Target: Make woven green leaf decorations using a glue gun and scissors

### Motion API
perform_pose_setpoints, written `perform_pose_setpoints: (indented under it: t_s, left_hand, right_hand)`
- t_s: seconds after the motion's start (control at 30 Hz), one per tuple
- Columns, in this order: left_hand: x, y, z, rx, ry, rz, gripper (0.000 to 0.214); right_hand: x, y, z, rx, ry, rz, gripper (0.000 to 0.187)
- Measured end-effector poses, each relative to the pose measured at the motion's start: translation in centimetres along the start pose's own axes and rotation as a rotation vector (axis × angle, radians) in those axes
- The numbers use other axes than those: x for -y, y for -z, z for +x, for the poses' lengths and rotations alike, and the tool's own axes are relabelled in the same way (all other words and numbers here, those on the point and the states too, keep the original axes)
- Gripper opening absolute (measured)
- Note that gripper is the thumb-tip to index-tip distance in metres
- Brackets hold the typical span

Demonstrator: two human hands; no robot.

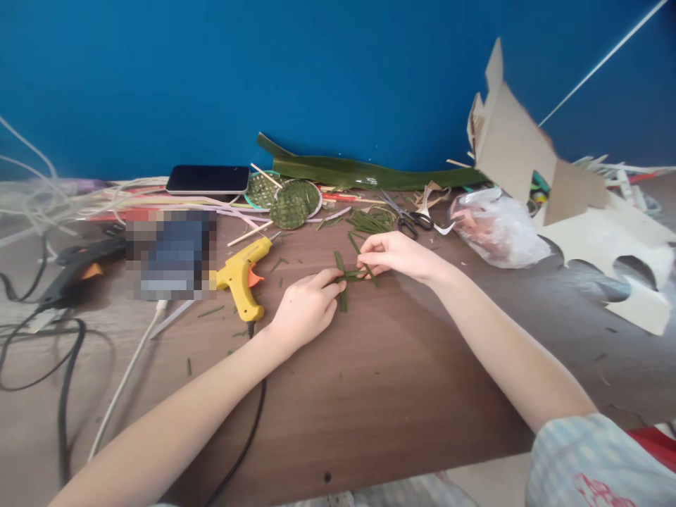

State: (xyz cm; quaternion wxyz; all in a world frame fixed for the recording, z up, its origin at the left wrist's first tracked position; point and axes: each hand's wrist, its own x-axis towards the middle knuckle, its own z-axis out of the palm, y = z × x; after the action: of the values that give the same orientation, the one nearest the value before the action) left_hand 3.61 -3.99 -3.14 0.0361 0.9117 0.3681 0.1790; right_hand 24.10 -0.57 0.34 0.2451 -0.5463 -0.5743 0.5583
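Over the middle of the table, my left hand [308,308] pinches crossed green leaf strips [343,299] between thumb and fingers. Just to its right, my right hand [393,255] is closed on another narrow leaf strip [354,244], which slants across the end of a horizontal one. A small heap of cut leaf strips [372,221] lies behind my right hand. Beside my left hand rests a yellow glue gun [241,276] with an orange trigger. Scissors with black handles [415,224] lie beyond my right hand.
Woven green discs [296,204], a phone [208,179] and a long leaf [364,173] lie along the blue wall. At right are a plastic bag [499,229] and cut cardboard [520,141]. A black glue gun [79,271] and cables are at left. Leaf scraps dot the table [364,408].
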Motion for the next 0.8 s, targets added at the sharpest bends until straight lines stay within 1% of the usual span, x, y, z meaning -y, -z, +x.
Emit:
perform_pose_setpoints:
  t_s: [0.17,0.4,0.5,0.6,0.73,0.8]
  left_hand:
    - [0.1,0.0,0.1,0.011,-0.023,0.003,0.032]
    - [0.1,0.1,0.1,0.041,-0.026,0.008,0.032]
    - [0.1,0.2,0.1,0.045,-0.029,0.011,0.031]
    - [0.1,0.2,0.1,0.044,-0.030,0.022,0.031]
    - [0.0,0.2,0.1,0.033,-0.043,0.039,0.030]
    - [0.0,0.2,0.1,0.025,-0.066,0.062,0.029]
  right_hand:
    - [-0.2,0.1,0.1,-0.026,0.013,-0.019,0.009]
    - [-0.5,-0.2,0.3,-0.018,-0.015,0.079,0.008]
    - [-0.6,-0.4,0.4,-0.032,-0.037,0.072,0.006]
    - [-0.9,-0.2,0.6,-0.071,-0.021,-0.016,0.005]
    - [-1.0,0.3,0.5,-0.170,0.035,-0.287,0.006]
    - [-0.9,0.4,0.4,-0.194,0.056,-0.375,0.007]
